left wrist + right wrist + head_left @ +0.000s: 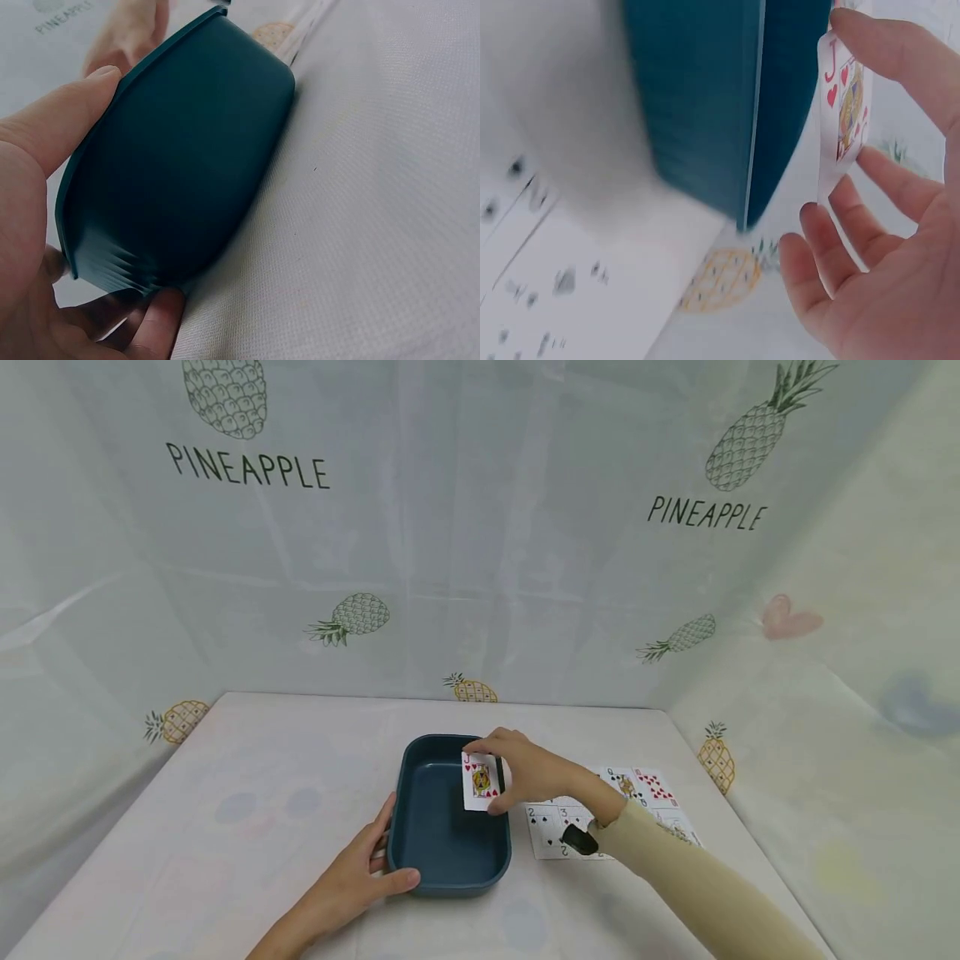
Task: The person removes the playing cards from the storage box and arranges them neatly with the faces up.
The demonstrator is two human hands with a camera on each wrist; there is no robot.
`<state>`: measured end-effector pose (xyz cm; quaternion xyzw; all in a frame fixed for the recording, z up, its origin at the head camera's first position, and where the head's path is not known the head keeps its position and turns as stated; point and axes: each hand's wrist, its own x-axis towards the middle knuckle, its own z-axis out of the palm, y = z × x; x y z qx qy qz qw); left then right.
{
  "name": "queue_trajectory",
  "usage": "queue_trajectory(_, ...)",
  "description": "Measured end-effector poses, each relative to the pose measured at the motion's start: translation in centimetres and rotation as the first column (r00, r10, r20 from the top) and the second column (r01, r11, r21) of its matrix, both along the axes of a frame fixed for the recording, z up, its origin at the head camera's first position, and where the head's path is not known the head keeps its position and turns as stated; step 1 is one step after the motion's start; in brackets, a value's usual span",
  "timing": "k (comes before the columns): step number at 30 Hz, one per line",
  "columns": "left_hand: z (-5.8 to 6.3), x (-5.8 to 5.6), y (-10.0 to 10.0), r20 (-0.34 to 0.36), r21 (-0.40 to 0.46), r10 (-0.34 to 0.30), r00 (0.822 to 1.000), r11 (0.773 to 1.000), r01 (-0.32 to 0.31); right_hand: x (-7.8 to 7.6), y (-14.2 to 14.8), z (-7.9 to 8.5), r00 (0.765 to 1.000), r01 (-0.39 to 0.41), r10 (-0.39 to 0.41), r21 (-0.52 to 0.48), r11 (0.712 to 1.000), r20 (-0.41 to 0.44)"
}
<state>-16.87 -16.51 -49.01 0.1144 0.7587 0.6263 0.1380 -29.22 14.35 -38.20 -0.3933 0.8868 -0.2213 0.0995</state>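
A dark teal rectangular tray (450, 890) with raised walls sits on the table in the head view. My left hand (348, 881) grips its near left corner, thumb over the rim and fingers along the outer side; the left wrist view shows this thumb (90, 105) on the rim. Above the tray's right side, my right hand (528, 768) pinches a jack of hearts playing card (480, 782) between thumb and fingers. In the right wrist view the card (845, 112) is held by its edges, face showing, beside the tray wall (697, 112).
Right of the tray, several face-up playing cards (546, 831) lie in rows on the white-covered table (300, 760). My right forearm (675, 868) hides part of them. A pineapple-printed cloth (480, 552) hangs behind and at both sides.
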Motion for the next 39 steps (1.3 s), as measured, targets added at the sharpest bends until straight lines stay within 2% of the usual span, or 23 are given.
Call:
queue_trajectory(6, -0.2, 0.1, -0.1, 0.021, 0.045, -0.027, 0.999, 0.999, 0.027, 0.5, 4.9, 0.4, 1.0, -0.01, 0.01, -0.021, 1.0, -0.005)
queue_trajectory(10, -0.3, 0.1, -0.1, 0.023, 0.055, -0.035, 0.999, 0.998, 0.034, 1.0, 8.5, 0.3, 1.0, 0.018, -0.017, -0.002, 1.0, 0.014)
queue_trajectory(17, -0.3, 0.1, -0.2, 0.011, 0.044, -0.036, 0.999, 0.998, 0.035, 1.7, 14.7, -0.4, 0.998, 0.053, -0.052, 0.027, 0.998, -0.029)
queue_trajectory(23, -0.3, 0.0, -0.2, 0.008, 0.042, -0.04, 0.999, 0.998, 0.04, 2.2, 20.0, -0.9, 0.994, 0.11, -0.108, 0.069, 0.992, -0.023)
queue_trajectory(32, -0.3, 0.0, -0.3, 0.009, 0.039, -0.04, 0.999, 0.998, 0.04, 2.2, 27.4, -2.8, 0.976, 0.216, -0.213, 0.103, 0.971, -0.039)
queue_trajectory(39, -0.3, 0.0, -0.2, 0.01, 0.061, -0.05, 0.999, 0.997, 0.049, 2.4, 31.0, -3.9, 0.959, 0.282, -0.268, 0.221, 0.934, -0.093)
